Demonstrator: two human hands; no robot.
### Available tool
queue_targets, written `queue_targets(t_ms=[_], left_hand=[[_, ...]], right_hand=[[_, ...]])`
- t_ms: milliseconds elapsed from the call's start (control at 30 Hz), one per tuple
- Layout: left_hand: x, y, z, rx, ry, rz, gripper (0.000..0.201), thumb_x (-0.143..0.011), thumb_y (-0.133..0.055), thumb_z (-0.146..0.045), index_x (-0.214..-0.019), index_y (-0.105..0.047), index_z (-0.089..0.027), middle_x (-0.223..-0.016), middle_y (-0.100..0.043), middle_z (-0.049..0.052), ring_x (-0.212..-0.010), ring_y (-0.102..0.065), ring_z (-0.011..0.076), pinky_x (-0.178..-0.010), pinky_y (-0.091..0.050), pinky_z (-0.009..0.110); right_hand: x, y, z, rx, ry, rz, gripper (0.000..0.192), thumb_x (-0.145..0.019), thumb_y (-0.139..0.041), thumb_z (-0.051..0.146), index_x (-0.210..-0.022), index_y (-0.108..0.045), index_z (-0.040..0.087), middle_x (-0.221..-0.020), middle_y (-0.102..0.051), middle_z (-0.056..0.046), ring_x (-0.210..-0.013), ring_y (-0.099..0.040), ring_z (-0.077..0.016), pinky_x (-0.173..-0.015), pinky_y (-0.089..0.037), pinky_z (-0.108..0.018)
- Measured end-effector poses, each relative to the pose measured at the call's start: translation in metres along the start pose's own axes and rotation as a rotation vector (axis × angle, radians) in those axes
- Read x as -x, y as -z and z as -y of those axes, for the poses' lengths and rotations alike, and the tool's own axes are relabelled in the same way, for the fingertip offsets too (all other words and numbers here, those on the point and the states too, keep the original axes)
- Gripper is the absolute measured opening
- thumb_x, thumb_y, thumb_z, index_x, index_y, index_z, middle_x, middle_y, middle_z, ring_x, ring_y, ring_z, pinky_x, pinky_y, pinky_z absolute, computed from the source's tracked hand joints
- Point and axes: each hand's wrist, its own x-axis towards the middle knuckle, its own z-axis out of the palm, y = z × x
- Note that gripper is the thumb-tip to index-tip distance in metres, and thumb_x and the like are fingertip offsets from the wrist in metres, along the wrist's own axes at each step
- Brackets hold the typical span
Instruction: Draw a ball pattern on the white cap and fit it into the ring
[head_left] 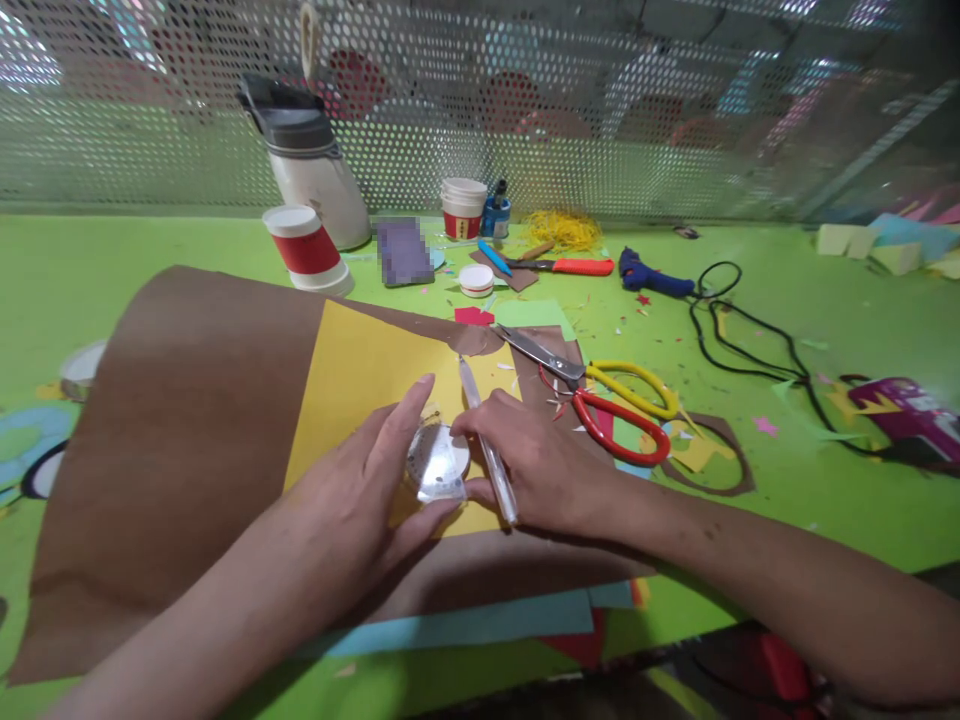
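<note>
My left hand presses a small clear round disc flat onto a yellow sheet of paper. My right hand holds a clear pen against the disc's right edge, tip toward the paper. The yellow sheet lies on a large brown sheet, which rests on the green table.
Scissors with red and yellow handles lie just right of my hands. A blue glue gun with a black cord, a cutter, paper cups, a white jug and paper scraps lie farther back. A perforated screen closes the far side.
</note>
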Motion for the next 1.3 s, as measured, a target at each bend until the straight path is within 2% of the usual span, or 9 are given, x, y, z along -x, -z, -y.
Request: queue_targets(t_ms=[167,467,633,733,833,900,1000,1100,1300], left_hand=[[0.002,0.000,0.005,0.021,-0.008,0.045,0.082,-0.108,-0.050,-0.060,-0.173,-0.016,-0.023,-0.143,-0.069,0.020,-0.118,-0.076,0.0346,-0.096,-0.065,0.048],[-0.002,0.007,0.009,0.008,-0.012,0.110,0.082,-0.107,-0.054,-0.055,-0.171,-0.018,-0.019,-0.129,-0.077,0.020,-0.108,-0.080,0.0349,-0.087,-0.066,0.045],[-0.002,0.006,0.008,0.024,-0.016,0.107,0.082,-0.105,-0.057,-0.055,-0.170,-0.020,-0.020,-0.133,-0.075,0.021,-0.110,-0.079,0.0350,-0.088,-0.066,0.046],[-0.003,0.007,0.007,0.015,-0.024,0.101,0.080,-0.106,-0.057,-0.053,-0.169,-0.021,-0.020,-0.130,-0.076,0.020,-0.109,-0.079,0.0341,-0.088,-0.066,0.045],[-0.004,0.007,0.006,0.015,-0.028,0.089,0.077,-0.106,-0.056,-0.055,-0.167,-0.025,-0.020,-0.130,-0.076,0.020,-0.108,-0.080,0.0337,-0.088,-0.067,0.045],[-0.004,0.007,0.006,0.017,-0.025,0.090,0.076,-0.106,-0.055,-0.056,-0.166,-0.027,-0.018,-0.131,-0.076,0.022,-0.109,-0.080,0.0337,-0.089,-0.067,0.045],[-0.004,0.008,0.006,0.008,-0.015,0.102,0.075,-0.107,-0.055,-0.055,-0.165,-0.028,-0.015,-0.133,-0.075,0.024,-0.114,-0.079,0.0348,-0.093,-0.067,0.046],[-0.003,0.009,0.006,0.007,-0.010,0.107,0.076,-0.107,-0.055,-0.055,-0.166,-0.028,-0.016,-0.135,-0.074,0.024,-0.115,-0.079,0.0353,-0.093,-0.067,0.047],[-0.003,0.007,0.007,0.023,-0.015,0.088,0.072,-0.108,-0.051,-0.056,-0.166,-0.027,-0.019,-0.130,-0.077,0.021,-0.110,-0.080,0.0340,-0.089,-0.068,0.045]], right_hand=[[-0.002,0.002,-0.004,0.021,0.028,0.035,0.038,-0.091,-0.086,0.024,-0.118,-0.061,0.017,-0.106,-0.073,-0.012,-0.096,-0.061,-0.0265,-0.081,-0.051,-0.039],[-0.004,0.007,-0.010,-0.075,-0.009,0.043,0.039,-0.092,-0.085,0.025,-0.122,-0.062,0.020,-0.107,-0.073,-0.008,-0.097,-0.063,-0.0249,-0.080,-0.050,-0.037],[-0.005,0.024,-0.006,-0.101,-0.029,0.008,0.033,-0.097,-0.077,0.022,-0.127,-0.062,0.020,-0.118,-0.075,-0.011,-0.105,-0.066,-0.0266,-0.092,-0.054,-0.043],[-0.005,0.029,-0.002,-0.172,-0.030,-0.055,0.025,-0.103,-0.067,0.022,-0.127,-0.063,0.020,-0.124,-0.076,-0.013,-0.108,-0.070,-0.0260,-0.094,-0.055,-0.043],[-0.005,0.027,0.003,-0.300,-0.086,-0.179,0.021,-0.110,-0.055,0.027,-0.129,-0.064,0.022,-0.109,-0.077,-0.007,-0.099,-0.073,-0.0203,-0.087,-0.058,-0.036],[-0.004,0.025,0.008,-0.371,-0.131,-0.274,0.024,-0.112,-0.053,0.032,-0.130,-0.066,0.022,-0.095,-0.074,-0.002,-0.087,-0.072,-0.0169,-0.082,-0.058,-0.032],[-0.002,0.024,0.017,-0.438,-0.172,-0.370,0.020,-0.110,-0.056,0.034,-0.110,-0.071,0.021,-0.080,-0.066,0.002,-0.071,-0.066,-0.0132,-0.071,-0.056,-0.027],[0.000,0.023,0.025,-0.455,-0.202,-0.395,0.023,-0.107,-0.057,0.028,-0.088,-0.067,0.020,-0.068,-0.058,0.005,-0.059,-0.056,-0.0100,-0.058,-0.048,-0.023],[0.003,0.013,0.025,-0.353,-0.239,-0.371,0.011,-0.101,-0.062,0.025,-0.091,-0.064,0.021,-0.070,-0.064,0.005,-0.058,-0.057,-0.0099,-0.056,-0.045,-0.022]])
